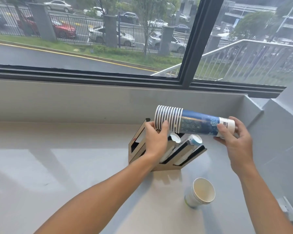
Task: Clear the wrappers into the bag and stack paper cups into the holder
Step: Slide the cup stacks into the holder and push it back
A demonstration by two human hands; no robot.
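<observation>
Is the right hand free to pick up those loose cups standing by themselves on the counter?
Probably not yet. The right hand grips the base of the blue cup stack, and the left hand holds its rim end. Nothing stands between it and the loose cups.

pale counter [57, 166], dark-framed window [191, 48], seemingly daylight

Both forearms and hands [156, 141] are bare: no sleeves, gloves or jewellery.
</observation>
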